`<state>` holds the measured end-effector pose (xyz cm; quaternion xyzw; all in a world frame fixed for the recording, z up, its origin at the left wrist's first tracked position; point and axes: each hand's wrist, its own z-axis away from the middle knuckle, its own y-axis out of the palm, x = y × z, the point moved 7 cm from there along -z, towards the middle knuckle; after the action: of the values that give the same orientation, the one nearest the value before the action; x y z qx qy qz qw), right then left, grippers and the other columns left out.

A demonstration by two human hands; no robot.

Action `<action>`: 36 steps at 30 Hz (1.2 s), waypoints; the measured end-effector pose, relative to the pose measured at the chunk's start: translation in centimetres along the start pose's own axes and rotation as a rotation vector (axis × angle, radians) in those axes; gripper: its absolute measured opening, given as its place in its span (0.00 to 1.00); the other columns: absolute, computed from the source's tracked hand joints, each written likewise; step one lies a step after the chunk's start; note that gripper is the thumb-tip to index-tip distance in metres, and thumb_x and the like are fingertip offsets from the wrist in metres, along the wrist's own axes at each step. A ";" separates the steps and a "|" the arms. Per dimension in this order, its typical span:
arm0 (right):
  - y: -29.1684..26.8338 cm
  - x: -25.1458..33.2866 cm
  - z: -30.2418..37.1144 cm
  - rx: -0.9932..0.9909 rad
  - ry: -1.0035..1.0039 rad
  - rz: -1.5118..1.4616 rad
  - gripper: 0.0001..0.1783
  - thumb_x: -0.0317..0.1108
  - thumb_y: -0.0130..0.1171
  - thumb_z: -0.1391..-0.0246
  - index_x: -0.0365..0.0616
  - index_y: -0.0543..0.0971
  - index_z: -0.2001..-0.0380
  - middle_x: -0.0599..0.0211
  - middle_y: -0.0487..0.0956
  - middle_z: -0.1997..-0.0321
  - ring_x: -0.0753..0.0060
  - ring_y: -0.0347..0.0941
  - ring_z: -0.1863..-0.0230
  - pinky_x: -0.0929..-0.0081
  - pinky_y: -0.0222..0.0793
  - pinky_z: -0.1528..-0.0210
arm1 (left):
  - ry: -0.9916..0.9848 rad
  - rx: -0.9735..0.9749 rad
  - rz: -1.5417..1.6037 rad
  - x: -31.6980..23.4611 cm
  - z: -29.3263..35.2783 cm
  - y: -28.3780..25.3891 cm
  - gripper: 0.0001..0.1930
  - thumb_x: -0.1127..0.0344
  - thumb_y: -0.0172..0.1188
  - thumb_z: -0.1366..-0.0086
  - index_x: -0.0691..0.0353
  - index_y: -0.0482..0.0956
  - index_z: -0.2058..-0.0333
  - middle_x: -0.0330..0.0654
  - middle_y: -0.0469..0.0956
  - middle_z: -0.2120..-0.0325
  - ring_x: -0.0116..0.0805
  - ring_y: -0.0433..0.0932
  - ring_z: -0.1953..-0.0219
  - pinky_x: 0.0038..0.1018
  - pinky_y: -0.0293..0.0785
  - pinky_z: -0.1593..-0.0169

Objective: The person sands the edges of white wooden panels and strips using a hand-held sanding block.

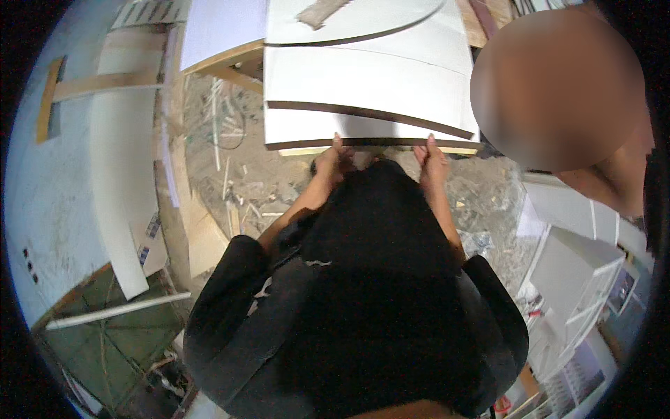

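Observation:
White boards with dark edges lie overlapping on a worktable in front of me. The nearest board (300,127) has a dark front edge, and both my hands are at it, well apart. My left hand (333,166) grips this edge left of the middle, thumb on top. Toward the right end, my right hand (434,164) grips the same edge, its thumb also on top. The other fingers are partly hidden below the edge. Another white board (370,80) lies behind, its dark edge slanting down to the right. A small light brown piece (321,12) rests farther back.
Another person (614,185) is close on the right, beside the boards. Scraps and thin strips litter the floor (272,188) beneath. White cabinet-like pieces (569,272) stand at the right. A long pale board (125,181) leans along the left, near a bluish wall (59,188).

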<state>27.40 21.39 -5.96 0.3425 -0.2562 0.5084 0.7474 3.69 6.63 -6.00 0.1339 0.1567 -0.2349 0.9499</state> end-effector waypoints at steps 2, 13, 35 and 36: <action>0.8 0.3 0.9 0.135 0.005 0.026 0.23 0.43 0.60 0.46 0.30 0.71 0.59 0.53 0.75 0.61 0.64 0.75 0.60 0.74 0.75 0.55 | -0.041 0.040 0.020 -0.4 1.2 0.3 0.24 0.44 0.52 0.37 0.65 0.74 0.61 0.43 0.77 0.68 0.35 0.74 0.68 0.30 0.70 0.67; 1.1 0.4 2.0 0.091 -0.072 -0.082 0.27 0.42 0.63 0.48 0.27 0.70 0.57 0.51 0.73 0.59 0.61 0.75 0.61 0.72 0.76 0.56 | 0.005 -0.029 -0.022 -0.1 0.0 -1.1 0.32 0.40 0.52 0.39 0.70 0.71 0.56 0.47 0.78 0.65 0.35 0.75 0.66 0.28 0.71 0.63; -8.1 6.4 -2.4 -0.211 -0.357 -0.200 0.16 0.34 0.63 0.49 0.38 0.71 0.61 0.66 0.74 0.69 0.72 0.74 0.70 0.75 0.75 0.69 | -0.146 0.322 0.252 -1.1 2.7 0.6 0.16 0.59 0.54 0.36 0.70 0.77 0.67 0.39 0.77 0.81 0.23 0.69 0.86 0.14 0.64 0.86; -8.1 6.0 -2.6 -0.185 -0.306 -0.249 0.14 0.34 0.63 0.49 0.39 0.72 0.63 0.67 0.74 0.70 0.72 0.74 0.70 0.74 0.76 0.68 | -0.114 0.195 0.246 -1.5 3.8 0.9 0.15 0.60 0.54 0.37 0.69 0.78 0.68 0.38 0.76 0.83 0.22 0.66 0.88 0.13 0.61 0.88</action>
<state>37.14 24.91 -5.22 0.3743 -0.3680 0.3288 0.7851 3.76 6.70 -1.81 0.2302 0.0617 -0.1383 0.9613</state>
